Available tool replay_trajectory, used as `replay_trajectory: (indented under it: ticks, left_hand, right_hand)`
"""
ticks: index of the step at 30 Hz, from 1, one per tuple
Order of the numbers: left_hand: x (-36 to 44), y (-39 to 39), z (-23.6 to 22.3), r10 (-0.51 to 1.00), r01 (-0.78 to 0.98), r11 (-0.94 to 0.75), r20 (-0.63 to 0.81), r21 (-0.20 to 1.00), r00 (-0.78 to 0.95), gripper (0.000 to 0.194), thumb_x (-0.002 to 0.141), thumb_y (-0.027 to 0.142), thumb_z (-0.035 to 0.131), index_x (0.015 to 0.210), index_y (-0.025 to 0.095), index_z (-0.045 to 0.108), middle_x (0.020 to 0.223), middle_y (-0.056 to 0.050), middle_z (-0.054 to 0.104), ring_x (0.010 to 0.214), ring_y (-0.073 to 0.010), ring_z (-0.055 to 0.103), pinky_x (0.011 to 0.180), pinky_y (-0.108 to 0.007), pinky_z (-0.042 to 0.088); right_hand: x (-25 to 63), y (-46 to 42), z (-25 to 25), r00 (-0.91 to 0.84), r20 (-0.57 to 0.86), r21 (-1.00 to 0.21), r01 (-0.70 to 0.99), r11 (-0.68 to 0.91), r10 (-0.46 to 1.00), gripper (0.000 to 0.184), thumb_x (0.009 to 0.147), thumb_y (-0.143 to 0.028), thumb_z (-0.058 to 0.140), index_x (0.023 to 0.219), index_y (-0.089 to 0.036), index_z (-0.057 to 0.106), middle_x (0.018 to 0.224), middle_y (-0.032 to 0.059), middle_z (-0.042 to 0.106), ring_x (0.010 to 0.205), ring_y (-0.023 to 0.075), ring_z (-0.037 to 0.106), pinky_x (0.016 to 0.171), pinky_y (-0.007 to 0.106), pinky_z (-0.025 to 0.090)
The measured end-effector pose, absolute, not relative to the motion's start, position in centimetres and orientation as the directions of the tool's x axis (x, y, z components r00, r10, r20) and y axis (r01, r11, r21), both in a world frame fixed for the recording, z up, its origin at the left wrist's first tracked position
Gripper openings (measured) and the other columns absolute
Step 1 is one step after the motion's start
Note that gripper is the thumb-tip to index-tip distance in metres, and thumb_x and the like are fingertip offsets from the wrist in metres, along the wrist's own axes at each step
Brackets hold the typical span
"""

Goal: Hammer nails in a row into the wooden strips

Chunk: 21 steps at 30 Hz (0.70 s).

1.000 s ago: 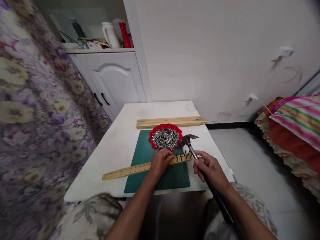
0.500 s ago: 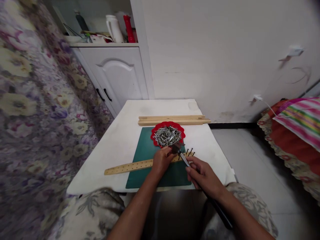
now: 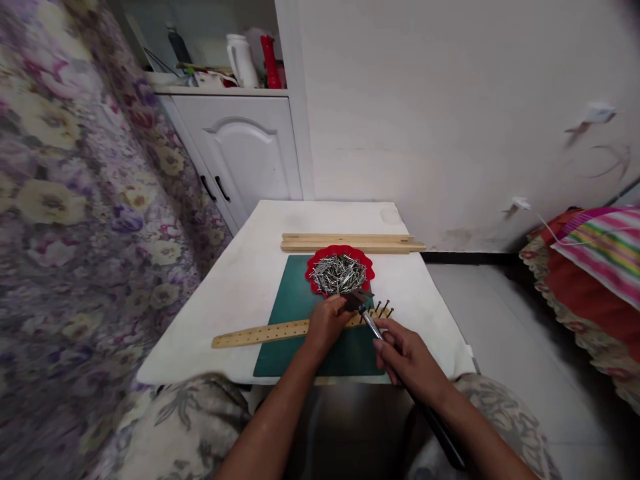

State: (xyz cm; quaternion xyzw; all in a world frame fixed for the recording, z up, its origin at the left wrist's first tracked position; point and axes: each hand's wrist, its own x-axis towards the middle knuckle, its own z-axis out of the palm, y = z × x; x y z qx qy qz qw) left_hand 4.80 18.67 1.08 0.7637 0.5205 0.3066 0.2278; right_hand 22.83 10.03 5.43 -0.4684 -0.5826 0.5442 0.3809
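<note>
My right hand [image 3: 407,357] is closed round a claw hammer [image 3: 371,325] with a shiny metal neck and a long dark handle. The hammer's dark head is by the fingertips of my left hand [image 3: 325,327]. Those fingers are pinched together over a wooden strip [image 3: 260,333] dotted with rows of holes; what they hold is hidden. Several dark nails [image 3: 384,307] stick up from the strip's right end. Under the strip lies a green mat [image 3: 287,297]. Just beyond my hands, a red scalloped dish [image 3: 311,280] holds a heap of silvery nails [image 3: 340,272].
Long wooden pieces [image 3: 350,243] lie behind the dish on the white table [image 3: 220,287]. A floral curtain [image 3: 100,233] hangs at the left, beside a white cabinet [image 3: 245,147]. At the right is a bed-like surface with a striped cloth [image 3: 607,233].
The whole view has shifted slightly, so things appear a little further right. Both hands, the hammer and the strip keep nearly the same positions relative to one another.
</note>
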Motion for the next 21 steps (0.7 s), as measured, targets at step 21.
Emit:
replay_trajectory:
  ticks: [21]
  left_hand:
    - [1.3,21.4,5.3,0.913,0.804,-0.406,0.240,0.435,0.331,0.015,0.082,0.016,0.048,0.083,0.018,0.062,0.089,-0.006,0.060,0.084,-0.0178,0.055,0.074,-0.027,0.041]
  right_hand:
    - [24.9,10.9,6.1,-0.107,0.025,-0.997,-0.070,0.017,0.994,0.037,0.088,-0.036,0.054,0.119,-0.016,0.051,0.059,-0.0044,0.057,0.034,0.0053,0.039,0.036,0.018,0.030]
